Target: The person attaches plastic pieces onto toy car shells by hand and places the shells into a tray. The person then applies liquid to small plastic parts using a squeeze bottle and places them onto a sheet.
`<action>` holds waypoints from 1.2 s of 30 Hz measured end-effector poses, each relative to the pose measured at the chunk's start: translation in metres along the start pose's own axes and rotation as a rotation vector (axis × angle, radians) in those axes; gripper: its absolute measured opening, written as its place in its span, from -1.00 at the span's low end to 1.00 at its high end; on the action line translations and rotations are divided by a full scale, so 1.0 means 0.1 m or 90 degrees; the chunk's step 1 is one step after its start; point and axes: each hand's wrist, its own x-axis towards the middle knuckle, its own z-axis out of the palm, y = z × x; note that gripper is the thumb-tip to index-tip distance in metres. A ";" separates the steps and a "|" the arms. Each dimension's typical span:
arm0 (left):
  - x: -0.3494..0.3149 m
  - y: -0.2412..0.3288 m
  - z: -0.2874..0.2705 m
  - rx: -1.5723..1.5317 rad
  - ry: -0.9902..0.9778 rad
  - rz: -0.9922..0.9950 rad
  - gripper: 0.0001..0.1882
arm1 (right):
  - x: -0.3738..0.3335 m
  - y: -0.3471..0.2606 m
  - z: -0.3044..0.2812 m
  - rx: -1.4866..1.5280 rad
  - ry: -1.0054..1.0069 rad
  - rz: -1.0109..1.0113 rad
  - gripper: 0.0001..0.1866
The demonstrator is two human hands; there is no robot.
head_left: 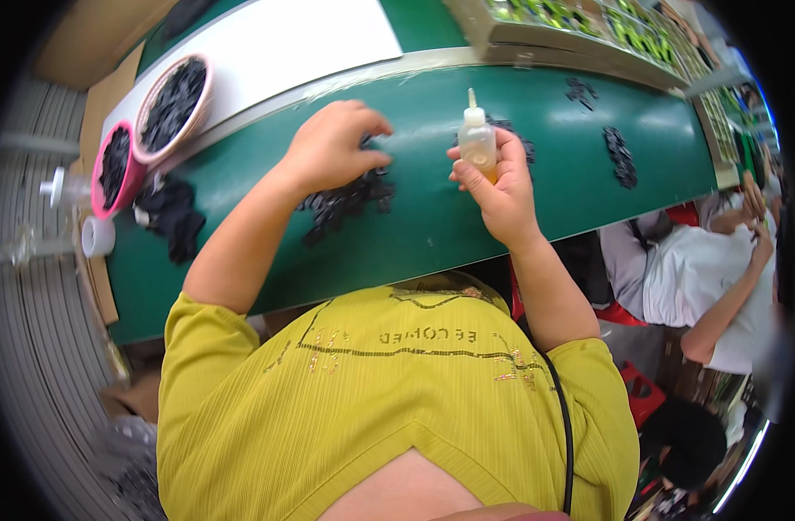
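My right hand [504,187] is wrapped round a clear plastic squeeze bottle [477,139], held upright with its narrow nozzle pointing to the far side. Amber liquid shows low in the bottle. My left hand [335,143] hovers over a loose pile of small black pieces [349,204], its thumb and forefinger apart and slightly blurred. A dark bit shows between those fingers; I cannot tell whether it is touched or lies behind. Partly behind my right hand lies another group of black pieces [523,148].
A pale pink basket [208,95] and a bright pink basket [137,178], both holding black pieces, stand at the left. Near them are a black cloth [173,213] and a white tape roll [98,236]. Further black pieces [620,156] lie right. A co-worker [705,278] sits at the right.
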 end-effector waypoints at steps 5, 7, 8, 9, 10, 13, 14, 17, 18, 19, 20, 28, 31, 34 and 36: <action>0.19 -0.01 -0.01 0.108 -0.163 0.070 -0.70 | -0.16 -0.04 -0.24 0.020 0.010 0.078 -0.53; 0.28 0.06 -0.02 0.153 -0.274 0.042 -0.70 | -0.22 -0.01 -0.29 0.012 0.026 0.063 -0.53; 0.32 0.06 0.00 0.159 -0.293 0.036 -0.73 | -0.25 0.01 -0.32 -0.017 0.027 0.070 -0.54; 0.35 0.08 -0.01 0.163 -0.294 0.042 -0.73 | -0.27 0.01 -0.34 -0.046 0.025 0.077 -0.54; 0.38 0.10 -0.01 0.176 -0.319 0.042 -0.74 | -0.28 -0.03 -0.35 0.002 0.005 0.105 -0.54; 0.43 0.09 -0.02 0.180 -0.335 0.058 -0.77 | -0.27 -0.05 -0.41 0.091 -0.022 0.134 -0.56; 0.44 0.07 -0.01 0.168 -0.326 0.071 -0.79 | -0.26 -0.05 -0.44 0.092 -0.020 0.134 -0.56; 0.45 0.15 -0.10 0.044 -0.306 -0.034 -0.80 | -0.24 -0.02 -0.54 0.238 0.035 0.122 -0.58; 0.39 0.14 -0.09 0.042 -0.311 -0.038 -0.80 | -0.23 0.00 -0.61 0.282 0.051 0.096 -0.58; 0.31 0.15 -0.06 -0.074 -0.234 -0.058 -0.83 | -0.24 0.02 -0.67 0.325 0.070 0.071 -0.58; 0.21 0.16 -0.03 -0.189 -0.154 -0.079 -0.83 | -0.23 -0.02 -0.71 0.388 0.081 0.068 -0.57; -0.20 0.50 0.49 -0.839 -0.072 -0.300 -0.87 | -0.09 -0.17 -0.82 0.650 0.053 0.000 -0.62; -0.28 0.46 0.62 -0.907 -0.008 -0.233 -0.90 | -0.05 -0.24 -0.71 0.670 0.017 0.017 -0.53; -0.34 0.38 0.60 -0.877 0.059 -0.187 -0.88 | -0.02 -0.19 -0.60 0.622 0.057 0.051 -0.53; -0.29 0.32 0.54 -0.816 0.106 -0.178 -0.88 | -0.04 -0.15 -0.59 0.574 0.048 0.020 -0.59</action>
